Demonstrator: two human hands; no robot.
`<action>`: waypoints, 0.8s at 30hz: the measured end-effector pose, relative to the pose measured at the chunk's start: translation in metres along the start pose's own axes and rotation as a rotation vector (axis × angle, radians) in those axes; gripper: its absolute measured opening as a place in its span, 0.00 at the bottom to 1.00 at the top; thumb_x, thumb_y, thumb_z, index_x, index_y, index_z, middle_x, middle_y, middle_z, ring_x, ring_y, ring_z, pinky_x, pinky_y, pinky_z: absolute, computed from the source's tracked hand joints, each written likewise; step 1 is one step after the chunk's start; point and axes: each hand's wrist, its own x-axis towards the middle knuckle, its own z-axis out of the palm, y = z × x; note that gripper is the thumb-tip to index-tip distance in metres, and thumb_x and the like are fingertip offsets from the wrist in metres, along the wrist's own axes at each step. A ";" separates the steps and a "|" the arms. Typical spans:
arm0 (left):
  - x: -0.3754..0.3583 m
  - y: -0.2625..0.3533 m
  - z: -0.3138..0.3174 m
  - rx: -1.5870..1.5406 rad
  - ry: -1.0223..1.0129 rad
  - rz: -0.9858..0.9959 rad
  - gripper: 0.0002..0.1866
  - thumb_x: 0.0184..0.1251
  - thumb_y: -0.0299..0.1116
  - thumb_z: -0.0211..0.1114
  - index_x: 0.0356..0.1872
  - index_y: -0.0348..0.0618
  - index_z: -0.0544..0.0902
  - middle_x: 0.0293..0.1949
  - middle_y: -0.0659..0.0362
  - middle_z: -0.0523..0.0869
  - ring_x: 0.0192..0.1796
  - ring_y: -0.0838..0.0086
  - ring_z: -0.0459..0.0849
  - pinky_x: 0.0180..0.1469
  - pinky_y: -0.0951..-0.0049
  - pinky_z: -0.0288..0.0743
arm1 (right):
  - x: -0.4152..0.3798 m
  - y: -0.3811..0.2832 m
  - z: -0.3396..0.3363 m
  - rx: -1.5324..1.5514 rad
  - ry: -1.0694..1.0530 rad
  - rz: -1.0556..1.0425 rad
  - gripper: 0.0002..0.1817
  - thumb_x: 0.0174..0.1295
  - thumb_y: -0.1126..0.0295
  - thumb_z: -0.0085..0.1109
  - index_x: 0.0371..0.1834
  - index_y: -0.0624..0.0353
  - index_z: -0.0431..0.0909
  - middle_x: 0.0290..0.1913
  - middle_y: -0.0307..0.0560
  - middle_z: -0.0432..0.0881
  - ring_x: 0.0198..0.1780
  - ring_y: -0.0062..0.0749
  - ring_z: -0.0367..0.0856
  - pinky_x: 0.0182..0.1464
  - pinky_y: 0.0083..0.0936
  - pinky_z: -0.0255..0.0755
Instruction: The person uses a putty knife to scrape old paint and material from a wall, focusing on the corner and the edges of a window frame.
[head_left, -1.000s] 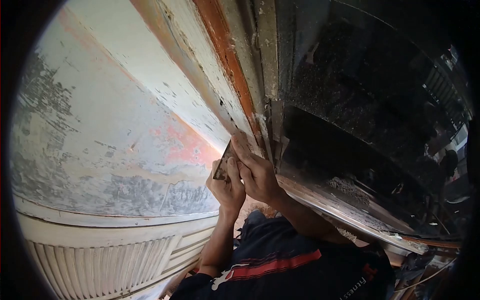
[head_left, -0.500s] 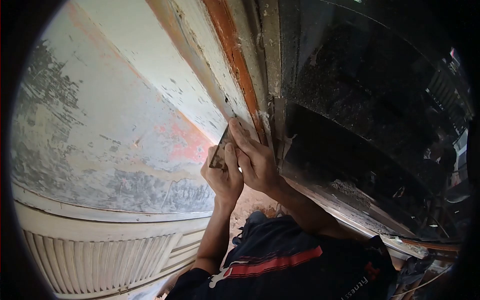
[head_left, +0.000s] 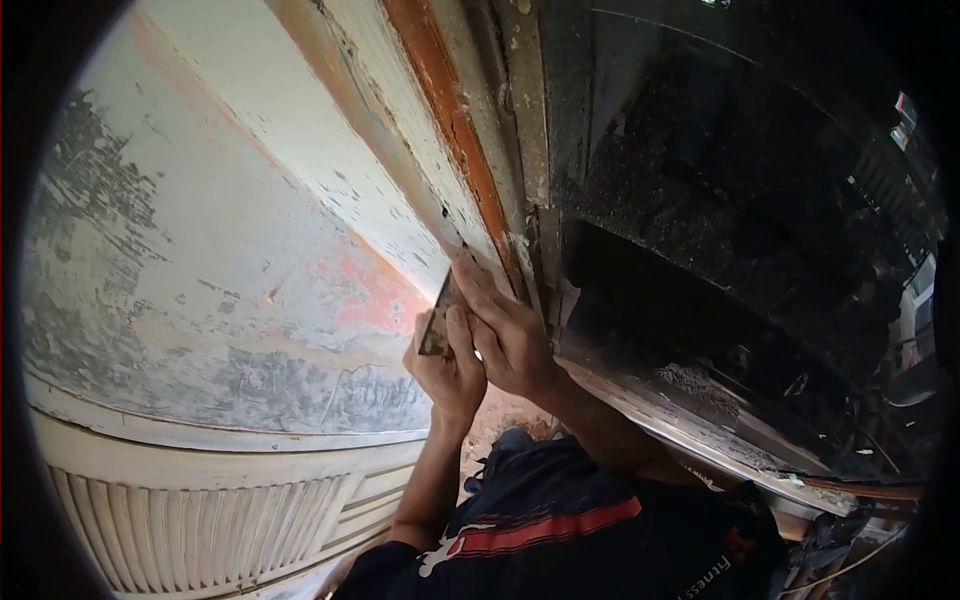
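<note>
Lower – flat tool (head_left: 437,325) in left hand (head_left: 446,372), right hand (head_left: 512,345) against it

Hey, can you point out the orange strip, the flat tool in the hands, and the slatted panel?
Orange strip (head_left: 447,107): head view, upper length.
Flat tool (head_left: 437,326): head view, exposed face.
Slatted panel (head_left: 190,532): head view, slats.

Flat plate (head_left: 437,328), brown-stained, dark along one straight edge, tilting, partly hiding under fingers, upper end lying close to frame. Frame (head_left: 388,98) running diagonally, showing chipping white paint, orange-brown strip (head_left: 440,85).
</note>
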 end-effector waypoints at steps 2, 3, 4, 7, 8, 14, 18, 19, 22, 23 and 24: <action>0.000 -0.004 -0.001 0.034 -0.020 0.039 0.08 0.70 0.23 0.57 0.32 0.28 0.80 0.24 0.48 0.81 0.22 0.68 0.79 0.26 0.71 0.70 | -0.001 0.001 0.002 0.017 0.012 -0.006 0.27 0.68 0.75 0.44 0.71 0.70 0.62 0.66 0.68 0.70 0.66 0.59 0.71 0.66 0.39 0.65; 0.003 0.000 -0.002 -0.003 -0.022 -0.020 0.08 0.70 0.23 0.57 0.31 0.28 0.80 0.23 0.48 0.81 0.22 0.67 0.79 0.26 0.70 0.70 | 0.000 -0.002 0.003 0.032 0.015 -0.004 0.27 0.68 0.76 0.44 0.71 0.70 0.61 0.66 0.68 0.69 0.66 0.59 0.71 0.66 0.38 0.66; 0.005 0.003 -0.003 -0.040 -0.023 -0.083 0.09 0.70 0.23 0.57 0.31 0.28 0.80 0.23 0.48 0.81 0.22 0.66 0.79 0.26 0.70 0.70 | 0.004 -0.004 0.003 0.035 0.015 0.001 0.27 0.68 0.76 0.44 0.71 0.70 0.61 0.66 0.68 0.69 0.66 0.59 0.71 0.66 0.38 0.66; 0.017 -0.001 -0.004 -0.093 -0.037 -0.085 0.08 0.70 0.23 0.58 0.31 0.29 0.80 0.22 0.49 0.80 0.22 0.66 0.78 0.26 0.69 0.68 | 0.018 -0.010 0.002 0.104 0.076 -0.057 0.27 0.68 0.75 0.44 0.71 0.71 0.61 0.68 0.68 0.66 0.67 0.58 0.69 0.67 0.38 0.64; 0.018 -0.003 -0.005 -0.087 -0.042 -0.031 0.08 0.70 0.23 0.58 0.31 0.29 0.81 0.22 0.49 0.80 0.21 0.67 0.77 0.25 0.69 0.68 | 0.016 -0.009 0.003 0.105 0.072 -0.058 0.27 0.68 0.75 0.44 0.71 0.71 0.61 0.68 0.68 0.66 0.67 0.58 0.69 0.67 0.38 0.64; 0.008 -0.005 -0.004 -0.079 -0.011 -0.033 0.08 0.69 0.23 0.59 0.29 0.29 0.80 0.23 0.49 0.79 0.20 0.67 0.75 0.25 0.70 0.67 | 0.004 -0.005 0.008 -0.030 0.066 -0.032 0.26 0.70 0.74 0.44 0.71 0.71 0.61 0.66 0.68 0.68 0.67 0.59 0.69 0.66 0.39 0.65; 0.028 -0.005 -0.008 -0.081 -0.038 -0.027 0.08 0.69 0.24 0.59 0.30 0.29 0.80 0.23 0.50 0.80 0.20 0.70 0.76 0.25 0.71 0.67 | 0.023 -0.012 0.008 0.020 0.115 -0.061 0.26 0.70 0.73 0.44 0.71 0.70 0.61 0.66 0.69 0.69 0.68 0.59 0.68 0.67 0.40 0.63; 0.030 -0.004 -0.008 -0.109 -0.032 0.003 0.08 0.69 0.24 0.59 0.30 0.30 0.81 0.23 0.50 0.80 0.21 0.70 0.76 0.25 0.71 0.67 | 0.025 -0.013 0.006 -0.013 0.108 -0.075 0.27 0.70 0.73 0.45 0.71 0.71 0.61 0.66 0.69 0.69 0.68 0.59 0.68 0.67 0.40 0.63; 0.023 0.005 -0.008 -0.048 -0.015 -0.012 0.09 0.69 0.24 0.59 0.30 0.30 0.81 0.23 0.50 0.80 0.21 0.70 0.76 0.24 0.72 0.66 | 0.018 -0.009 0.005 -0.015 0.103 -0.119 0.27 0.69 0.74 0.45 0.71 0.71 0.60 0.66 0.69 0.68 0.67 0.60 0.69 0.67 0.40 0.63; 0.023 0.003 -0.007 -0.051 -0.014 0.001 0.09 0.69 0.24 0.59 0.30 0.30 0.81 0.23 0.50 0.80 0.21 0.70 0.76 0.24 0.72 0.66 | 0.017 -0.008 0.006 -0.017 0.112 -0.130 0.27 0.69 0.74 0.45 0.71 0.71 0.60 0.66 0.69 0.68 0.67 0.60 0.69 0.67 0.40 0.63; 0.022 -0.001 -0.006 -0.072 -0.014 0.037 0.09 0.69 0.24 0.59 0.30 0.29 0.81 0.22 0.49 0.79 0.20 0.69 0.76 0.24 0.72 0.66 | 0.015 -0.009 0.007 -0.012 0.116 -0.117 0.27 0.69 0.74 0.45 0.71 0.71 0.60 0.66 0.68 0.68 0.67 0.60 0.69 0.67 0.40 0.63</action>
